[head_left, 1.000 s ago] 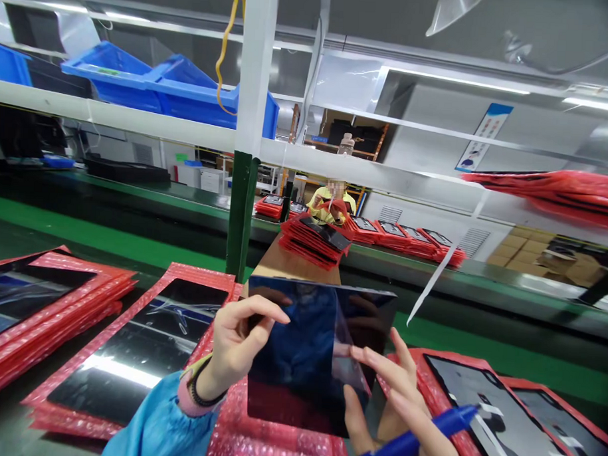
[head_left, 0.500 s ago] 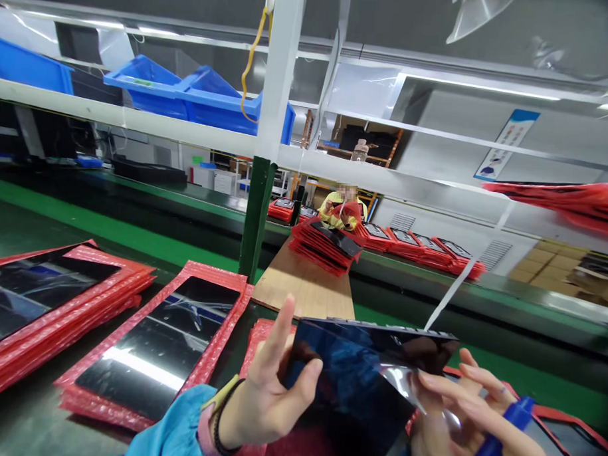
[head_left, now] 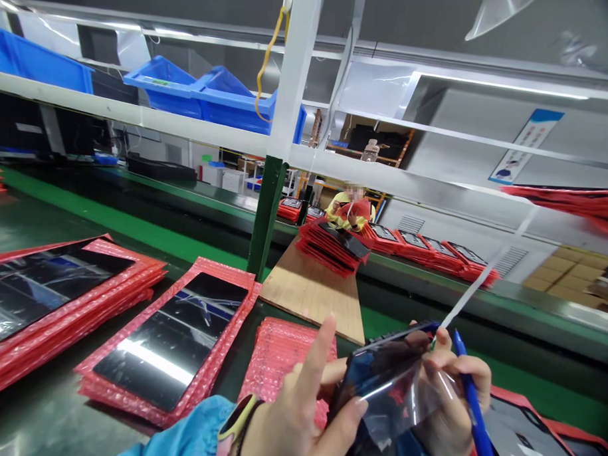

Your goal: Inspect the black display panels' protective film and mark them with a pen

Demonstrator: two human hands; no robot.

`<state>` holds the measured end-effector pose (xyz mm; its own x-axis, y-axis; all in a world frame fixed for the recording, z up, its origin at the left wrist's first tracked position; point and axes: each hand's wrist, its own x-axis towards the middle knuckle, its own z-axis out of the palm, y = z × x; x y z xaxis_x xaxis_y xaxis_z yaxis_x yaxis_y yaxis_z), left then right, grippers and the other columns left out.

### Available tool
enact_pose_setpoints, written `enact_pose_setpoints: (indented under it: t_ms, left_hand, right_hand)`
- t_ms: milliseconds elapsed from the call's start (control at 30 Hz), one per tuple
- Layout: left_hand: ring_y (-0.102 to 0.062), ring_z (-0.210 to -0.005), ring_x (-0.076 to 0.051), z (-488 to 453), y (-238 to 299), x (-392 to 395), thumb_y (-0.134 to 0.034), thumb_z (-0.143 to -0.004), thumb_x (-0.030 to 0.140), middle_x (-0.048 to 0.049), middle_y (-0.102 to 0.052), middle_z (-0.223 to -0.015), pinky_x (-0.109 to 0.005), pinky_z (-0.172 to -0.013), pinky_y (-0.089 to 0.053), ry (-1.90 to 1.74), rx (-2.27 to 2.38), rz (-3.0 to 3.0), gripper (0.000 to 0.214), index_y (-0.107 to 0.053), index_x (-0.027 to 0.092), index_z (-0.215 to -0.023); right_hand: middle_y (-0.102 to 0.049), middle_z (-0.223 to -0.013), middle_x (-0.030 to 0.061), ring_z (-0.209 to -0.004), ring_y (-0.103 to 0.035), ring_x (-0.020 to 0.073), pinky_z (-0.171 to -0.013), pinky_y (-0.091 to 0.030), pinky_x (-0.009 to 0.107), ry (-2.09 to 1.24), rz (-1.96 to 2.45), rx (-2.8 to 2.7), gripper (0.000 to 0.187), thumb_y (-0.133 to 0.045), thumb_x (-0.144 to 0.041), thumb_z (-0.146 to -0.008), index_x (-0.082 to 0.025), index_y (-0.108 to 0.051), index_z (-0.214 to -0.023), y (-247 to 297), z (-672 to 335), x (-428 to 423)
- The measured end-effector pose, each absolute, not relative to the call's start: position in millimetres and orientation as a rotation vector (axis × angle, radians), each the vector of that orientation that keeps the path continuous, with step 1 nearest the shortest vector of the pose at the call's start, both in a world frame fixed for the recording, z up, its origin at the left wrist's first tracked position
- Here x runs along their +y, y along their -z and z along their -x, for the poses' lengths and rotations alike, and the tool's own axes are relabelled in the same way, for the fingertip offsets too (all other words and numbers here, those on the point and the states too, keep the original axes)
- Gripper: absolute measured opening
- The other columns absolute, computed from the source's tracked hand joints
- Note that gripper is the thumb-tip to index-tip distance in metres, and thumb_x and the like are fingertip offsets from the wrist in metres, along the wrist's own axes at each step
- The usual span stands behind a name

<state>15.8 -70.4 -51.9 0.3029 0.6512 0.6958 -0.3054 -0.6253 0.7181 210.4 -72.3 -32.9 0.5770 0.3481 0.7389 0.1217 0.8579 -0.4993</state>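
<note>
My left hand (head_left: 297, 420) grips the near left edge of a glossy black screen panel (head_left: 358, 379), thumb on its face and index finger stretched upward. The panel is tilted, and its lower part drops out of the picture. Over its right side hangs a loose sheet of clear film (head_left: 395, 404), bent away from the surface. The fingers of my right hand (head_left: 450, 406) pinch this film near the panel's upper right corner. A blue pen (head_left: 477, 420) is tucked in the same hand. Below the panel lies a stack of red bubble-wrap sleeves (head_left: 274, 357).
Black screens on red bubble wrap lie left (head_left: 173, 343) and far left (head_left: 47, 292); more red-edged panels (head_left: 521, 428) are at right. A green-and-white post (head_left: 267, 220) stands ahead. Beyond it, a wooden board (head_left: 311, 298) bears a red stack. A person in yellow (head_left: 337, 206) sits behind.
My right hand has moved up along the panel, pulling the clear film away from its face. The panel has turned more edge-on and shifted right with my left hand. The view has swung slightly left.
</note>
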Motion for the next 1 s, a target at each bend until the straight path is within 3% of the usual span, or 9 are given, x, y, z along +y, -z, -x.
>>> enact_pose_setpoints:
  t_ms: [167,300,533,667,767,867,1000]
  left_hand:
    - [-0.07,-0.078,-0.024,-11.9,51.1,-75.5,-0.061,-0.085,0.025,-0.0115,-0.072,-0.11,-0.031,-0.07,-0.06,-1.472,0.344,-1.803,0.075,-0.027,0.028,-0.152]
    - [-0.071,-0.072,-0.023,-6.3,42.3,-79.8,-0.062,-0.085,0.021,-0.0088,-0.075,-0.099,-0.026,-0.063,-0.06,-1.497,0.434,-1.919,0.061,-0.046,0.033,-0.142]
    - [-0.072,-0.072,-0.022,-11.6,49.5,-86.9,-0.056,-0.089,0.029,-0.0088,-0.076,-0.096,-0.025,-0.058,-0.058,-1.389,0.586,-1.915,0.05,-0.046,0.029,-0.138]
    - [-0.069,-0.068,-0.022,-11.4,50.7,-86.2,-0.053,-0.091,0.037,-0.0086,-0.075,-0.092,-0.031,-0.06,-0.057,-1.324,0.723,-1.893,0.054,-0.039,0.029,-0.143]
    - [-0.068,-0.071,-0.021,-5.5,38.6,-78.3,-0.051,-0.092,0.034,-0.0088,-0.072,-0.1,-0.03,-0.065,-0.056,-1.335,0.622,-1.958,0.054,-0.037,0.03,-0.145]
    - [-0.064,-0.071,-0.016,-1.0,22.6,-67.7,-0.046,-0.095,0.025,-0.0049,-0.07,-0.099,-0.027,-0.069,-0.054,-1.329,0.41,-1.926,0.045,-0.043,0.034,-0.139]
    - [-0.062,-0.081,-0.016,-2.3,12.6,-58.0,-0.049,-0.094,0.024,-0.0037,-0.066,-0.1,-0.03,-0.082,-0.05,-1.238,0.152,-1.646,0.051,-0.035,0.033,-0.141]
  right_hand:
    - [-0.061,-0.06,-0.0069,-0.107,-0.061,0.0185,-0.106,-0.038,0.044,-0.181,0.576,-0.869,0.026,-0.078,-0.017,-0.066,-0.027,-0.056,-0.076,35.9,-210.6,-71.5]
    - [-0.059,-0.06,-0.009,-0.084,-0.066,0.0185,-0.105,-0.04,0.047,-0.213,0.59,-0.867,0.028,-0.077,-0.019,-0.065,-0.028,-0.054,-0.076,37.2,-213.7,-71.2]
    - [-0.053,-0.052,-0.0111,-0.074,-0.065,0.0181,-0.106,-0.037,0.052,-0.273,0.605,-0.844,0.032,-0.081,-0.026,-0.06,-0.027,-0.053,-0.073,30.2,-208.0,-73.6]
    - [-0.054,-0.055,-0.0095,-0.075,-0.064,0.0184,-0.096,-0.045,0.047,-0.352,0.619,-0.818,0.031,-0.081,-0.025,-0.058,-0.027,-0.054,-0.073,26.3,-205.8,-77.1]
    - [-0.055,-0.06,-0.0073,-0.072,-0.061,0.0167,-0.079,-0.052,0.036,-0.397,0.703,-0.792,0.03,-0.08,-0.022,-0.057,-0.026,-0.055,-0.074,23.6,-208.3,-80.8]
    - [-0.054,-0.063,-0.0065,-0.06,-0.052,0.0113,-0.059,-0.047,0.023,-0.427,0.795,-0.748,0.032,-0.081,-0.019,-0.054,-0.024,-0.055,-0.072,19.6,-210.1,-84.1]
    - [-0.05,-0.062,-0.0068,-0.062,-0.049,0.0084,-0.061,-0.044,0.017,-0.492,0.837,-0.682,0.036,-0.084,-0.02,-0.051,-0.022,-0.053,-0.069,16.5,-210.9,-84.4]
